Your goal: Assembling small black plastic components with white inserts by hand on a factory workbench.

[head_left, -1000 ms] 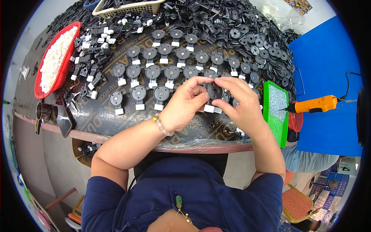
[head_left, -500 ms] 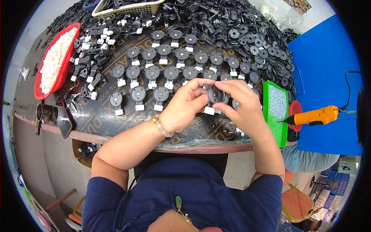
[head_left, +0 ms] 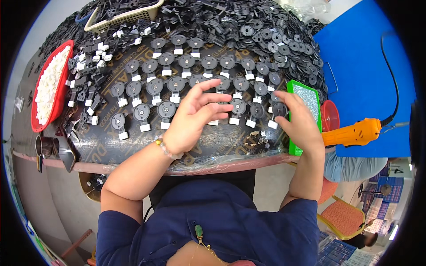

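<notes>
My left hand (head_left: 191,116) hovers over the middle of the table, its fingers spread and nothing in them. At the right end of the nearest row, my right hand (head_left: 301,122) curves thumb and fingers round a black disc (head_left: 279,109), the thumb at its lower edge. A white block (head_left: 273,125) shows just below that disc. Several similar parts, such as this round-headed black part (head_left: 166,109) with a white foot, lie in rows on the dark table. My left hand hides part of these rows.
A red basket (head_left: 69,60) of white pieces stands at left. Piled black parts (head_left: 213,20) and a beige basket (head_left: 91,25) lie at the back. To the right are a green tray (head_left: 317,99) of small metal pieces, a red bowl (head_left: 336,116) and an orange power screwdriver (head_left: 355,133).
My hands have parted from the round black part they held together. The left is now empty and spread; the right has moved to the row's right end. The whole view has shifted slightly.
</notes>
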A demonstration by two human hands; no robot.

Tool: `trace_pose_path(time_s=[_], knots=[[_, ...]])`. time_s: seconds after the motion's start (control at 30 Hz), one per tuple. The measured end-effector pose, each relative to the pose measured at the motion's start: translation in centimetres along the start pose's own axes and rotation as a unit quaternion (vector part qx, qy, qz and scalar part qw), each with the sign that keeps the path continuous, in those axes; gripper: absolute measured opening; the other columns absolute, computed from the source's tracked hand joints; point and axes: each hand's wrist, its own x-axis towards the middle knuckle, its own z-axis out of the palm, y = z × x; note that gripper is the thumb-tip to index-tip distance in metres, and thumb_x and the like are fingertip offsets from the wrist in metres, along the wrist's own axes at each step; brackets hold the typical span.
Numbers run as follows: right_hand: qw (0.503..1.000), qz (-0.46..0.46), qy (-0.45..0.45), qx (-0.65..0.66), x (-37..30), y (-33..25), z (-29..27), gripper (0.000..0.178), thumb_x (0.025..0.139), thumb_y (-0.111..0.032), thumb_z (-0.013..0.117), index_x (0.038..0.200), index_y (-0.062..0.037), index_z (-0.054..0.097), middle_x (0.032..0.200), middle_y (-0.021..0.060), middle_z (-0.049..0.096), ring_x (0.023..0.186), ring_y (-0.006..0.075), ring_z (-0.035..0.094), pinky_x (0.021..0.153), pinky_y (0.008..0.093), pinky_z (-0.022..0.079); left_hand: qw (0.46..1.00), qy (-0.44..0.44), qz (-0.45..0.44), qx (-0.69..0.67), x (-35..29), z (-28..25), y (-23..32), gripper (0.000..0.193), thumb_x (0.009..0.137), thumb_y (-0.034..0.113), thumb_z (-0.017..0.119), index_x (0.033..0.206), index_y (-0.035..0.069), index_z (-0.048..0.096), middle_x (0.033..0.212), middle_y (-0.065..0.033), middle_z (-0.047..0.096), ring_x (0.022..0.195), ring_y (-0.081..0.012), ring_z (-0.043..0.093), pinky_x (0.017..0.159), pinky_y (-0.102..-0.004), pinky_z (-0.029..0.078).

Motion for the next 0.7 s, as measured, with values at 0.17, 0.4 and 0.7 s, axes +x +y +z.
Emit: trace_pose_path(time_s=[0.17,0.4,0.7], knots=[[0.998,0.043,-0.033,-0.014,-2.3,3.4,2.0,0.065,0.075,0.007,0.072,0.136,-0.0067,0.053,0.122,0.0162,0.060,0.115,0.0326,0.062,0.098,0.0404,0.050,1.000,0.006,-0.002,0.006,0.0,0.3,0.2,0.050,0.102,0.007,0.053,0.150,0.005,0.037,0.130,-0.0195,0.062,0.118,-0.0285,0.065,0.100,-0.0398,0.054],[0.993,0.058,0.002,0.106,-1.3,5.0,4.1,0.067,0.077,0.007,0.074,0.139,-0.0081,0.052,0.122,0.0104,0.059,0.115,0.0250,0.059,0.100,0.0360,0.048,1.000,0.014,0.007,0.009,0.1,0.1,-0.1,0.046,0.102,0.006,0.052,0.147,0.004,0.039,0.128,-0.0190,0.063,0.116,-0.0278,0.066,0.099,-0.0394,0.054],[0.999,-0.004,0.035,0.015,2.4,3.6,1.0,0.055,0.078,-0.002,0.077,0.130,-0.0055,0.059,0.117,0.0102,0.062,0.109,0.0248,0.060,0.095,0.0359,0.049,1.000,0.015,0.016,0.017,0.1,-0.1,-0.2,0.044,0.103,0.008,0.053,0.145,0.004,0.042,0.127,-0.0166,0.063,0.114,-0.0259,0.066,0.098,-0.0381,0.054]])
